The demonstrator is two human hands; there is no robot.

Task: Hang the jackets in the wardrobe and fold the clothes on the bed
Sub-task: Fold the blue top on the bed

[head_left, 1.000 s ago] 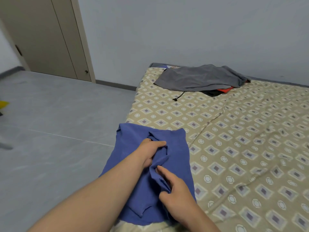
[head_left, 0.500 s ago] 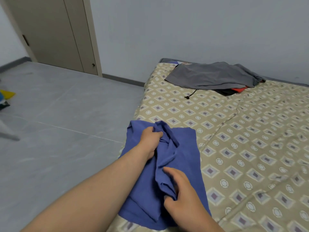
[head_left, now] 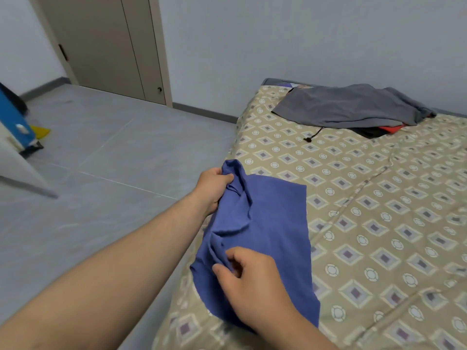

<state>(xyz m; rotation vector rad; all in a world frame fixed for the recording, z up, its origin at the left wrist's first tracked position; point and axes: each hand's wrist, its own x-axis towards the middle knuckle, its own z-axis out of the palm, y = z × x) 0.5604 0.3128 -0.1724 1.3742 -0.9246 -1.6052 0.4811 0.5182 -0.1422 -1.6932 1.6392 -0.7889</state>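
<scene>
A blue garment [head_left: 273,223] lies on the near left part of the bed [head_left: 379,223], at the mattress edge, with its right side spread fairly flat on the patterned cover and its left side gathered into ridges. The left hand [head_left: 212,188] reaches out along the edge of the bed and grips the far left corner of the cloth, fingers curled round a bunched fold that stands up from the cover. The right hand [head_left: 252,281] is nearer the camera, thumb and fingertips pinching a small fold on the garment's near left side. The two hands are apart, one at each end of the same crumpled edge, and a long crease runs between them.

At the far end of the bed, well apart from the blue garment, a grey garment [head_left: 348,107] lies loosely spread over a red item [head_left: 391,128] and something dark (what these are cannot be told). A black drawstring [head_left: 312,136] trails from that pile onto the cover.

Left of the bed is grey tiled floor [head_left: 101,173], with a beige door [head_left: 108,44] in the far wall, and a blue object [head_left: 12,122] at the left border with a yellow thing [head_left: 40,132] beside it
</scene>
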